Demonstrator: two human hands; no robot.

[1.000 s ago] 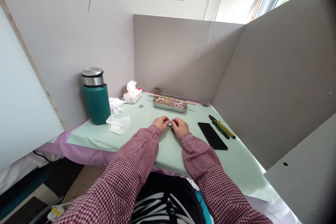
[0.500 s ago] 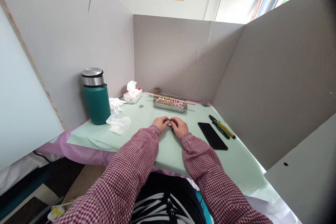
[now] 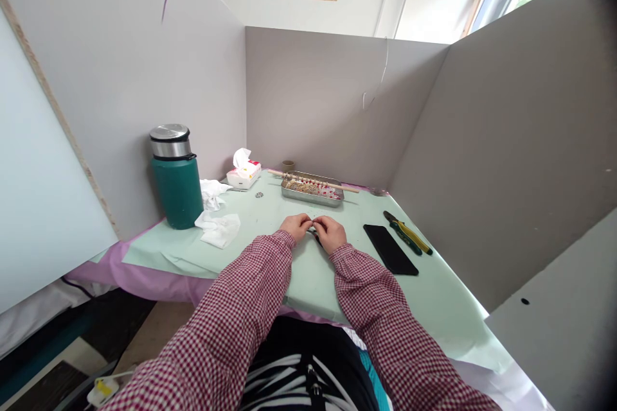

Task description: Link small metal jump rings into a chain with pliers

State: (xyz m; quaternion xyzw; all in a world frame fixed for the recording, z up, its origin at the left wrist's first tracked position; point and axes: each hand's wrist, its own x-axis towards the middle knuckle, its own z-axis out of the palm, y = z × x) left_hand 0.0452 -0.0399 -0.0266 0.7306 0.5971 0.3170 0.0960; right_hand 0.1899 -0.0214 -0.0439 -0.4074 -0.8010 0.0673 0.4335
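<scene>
My left hand (image 3: 295,226) and my right hand (image 3: 330,234) meet fingertip to fingertip just above the table, in the middle of the view. The fingers of both are pinched closed, on something too small to make out. A thin dark object (image 3: 315,237) shows below the fingertips, partly covered by my right hand; its kind is unclear. Beyond the hands stands a shallow metal tray (image 3: 313,199) of small red, white and gold-coloured beads. Across its top lies a long thin wooden stick (image 3: 351,190).
On the right lie a black phone (image 3: 390,249) and yellow-green pliers (image 3: 409,234). To the left stand a green thermos (image 3: 177,189), crumpled tissues (image 3: 219,230) and a tissue pack (image 3: 244,174). A roll of tape (image 3: 288,166) sits behind the tray. Grey partitions (image 3: 337,96) enclose the table (image 3: 270,205).
Both hands stay in almost the same place, with only a slight shift of the fingers. Nothing else has visibly moved.
</scene>
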